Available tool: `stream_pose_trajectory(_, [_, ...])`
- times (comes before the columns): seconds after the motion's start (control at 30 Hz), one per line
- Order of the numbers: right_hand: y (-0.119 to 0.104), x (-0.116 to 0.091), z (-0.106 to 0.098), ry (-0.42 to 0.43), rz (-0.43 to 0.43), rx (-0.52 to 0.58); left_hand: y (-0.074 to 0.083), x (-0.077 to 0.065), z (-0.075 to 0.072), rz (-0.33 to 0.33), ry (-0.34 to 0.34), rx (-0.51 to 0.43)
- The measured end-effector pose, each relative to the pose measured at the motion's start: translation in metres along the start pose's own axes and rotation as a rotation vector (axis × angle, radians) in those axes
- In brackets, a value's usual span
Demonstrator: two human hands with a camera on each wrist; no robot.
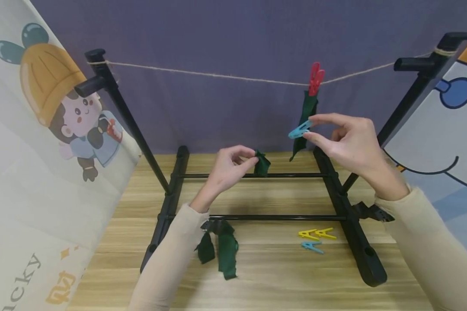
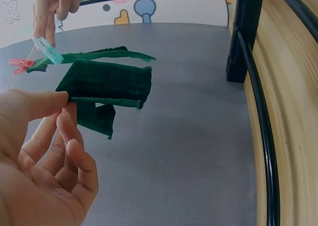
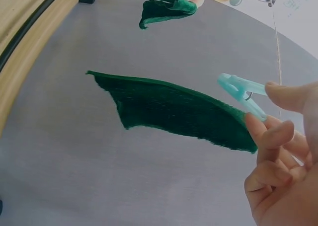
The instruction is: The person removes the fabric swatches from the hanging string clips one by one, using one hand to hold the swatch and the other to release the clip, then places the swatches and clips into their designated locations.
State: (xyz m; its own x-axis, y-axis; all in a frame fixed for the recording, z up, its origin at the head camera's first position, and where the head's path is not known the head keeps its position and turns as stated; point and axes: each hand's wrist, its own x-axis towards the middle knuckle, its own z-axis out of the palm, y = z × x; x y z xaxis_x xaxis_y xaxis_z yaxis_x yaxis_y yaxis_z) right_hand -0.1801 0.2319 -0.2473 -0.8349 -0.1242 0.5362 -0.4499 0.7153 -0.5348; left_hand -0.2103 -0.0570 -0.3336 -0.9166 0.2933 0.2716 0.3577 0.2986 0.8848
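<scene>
My left hand (image 1: pixel 233 168) pinches a small dark green cloth piece (image 1: pixel 262 164) between thumb and forefinger, below the line. In the left wrist view this cloth (image 2: pixel 109 82) hangs folded from the fingertips. With thumb and forefinger my right hand (image 1: pixel 348 140) holds a light blue clothespin (image 1: pixel 299 129) by its handle ends. The blue clothespin (image 3: pixel 236 87) shows clearly in the right wrist view. Behind it, a long green cloth strip (image 1: pixel 309 106) hangs from the twine (image 1: pixel 210 74), held by a red clothespin (image 1: pixel 315 80).
The twine spans two black posts (image 1: pixel 130 116) of a stand with lower crossbars (image 1: pixel 276 217). On the wooden surface (image 1: pixel 272 276) lie two yellow clothespins (image 1: pixel 307 234), a blue clothespin (image 1: pixel 312 246) and green cloth pieces (image 1: pixel 227 252). A grey-purple panel (image 1: pixel 233 39) stands behind.
</scene>
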Motion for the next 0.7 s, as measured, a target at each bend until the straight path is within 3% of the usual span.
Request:
stream_pose_trajectory(0.27, [0.007,-0.008,0.004,-0.009,-0.025,-0.025,-0.006,-0.007,-0.001,-0.003,-0.001,0.038])
stream_pose_trajectory(0.7, [0.018,-0.02,0.012,-0.041,0.01,-0.003,-0.011,-0.012,0.0,0.017,0.009,0.033])
